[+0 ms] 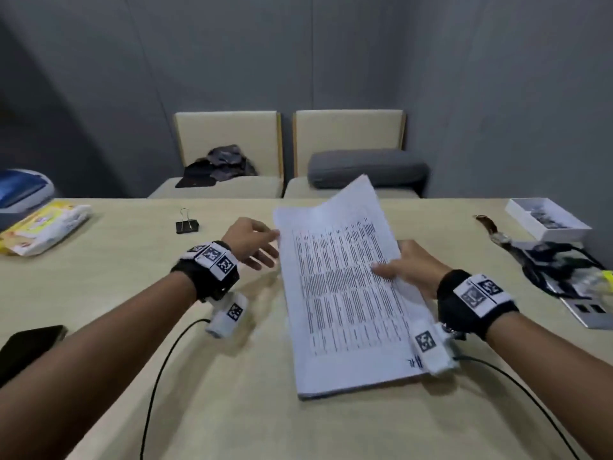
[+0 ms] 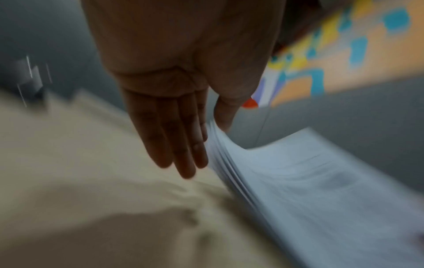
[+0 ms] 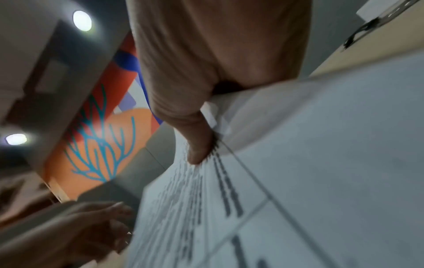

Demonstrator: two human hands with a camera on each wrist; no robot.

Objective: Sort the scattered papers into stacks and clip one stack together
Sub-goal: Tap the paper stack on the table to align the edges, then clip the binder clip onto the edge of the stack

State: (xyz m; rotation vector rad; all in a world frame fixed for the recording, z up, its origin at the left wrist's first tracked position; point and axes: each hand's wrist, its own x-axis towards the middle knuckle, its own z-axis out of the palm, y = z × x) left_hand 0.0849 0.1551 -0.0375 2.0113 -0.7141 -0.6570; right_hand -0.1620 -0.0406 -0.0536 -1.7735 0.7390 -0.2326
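White printed paper stack (image 1: 345, 293), one, pinched at its right edge by the right hand (image 1: 413, 267); left hand (image 1: 252, 242), fingers straight, touches its raised left edge. One black binder clip (image 1: 187, 224) lies apart on the beige table (image 1: 116, 293).

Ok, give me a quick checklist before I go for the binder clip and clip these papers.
1. Right hand grips the stack of papers, thumb on top: ok.
2. Left hand free to take the clip: ok, fingers straight against the stack's left edge.
3. Sheet edges squared: not ok, they fan out in the left wrist view.
4. Binder clip in view, nothing on it: ok, on the table left of the left hand.
5. Stack flat on the table: not ok, far end lifted.
6. Clip wide enough for the stack: cannot tell.
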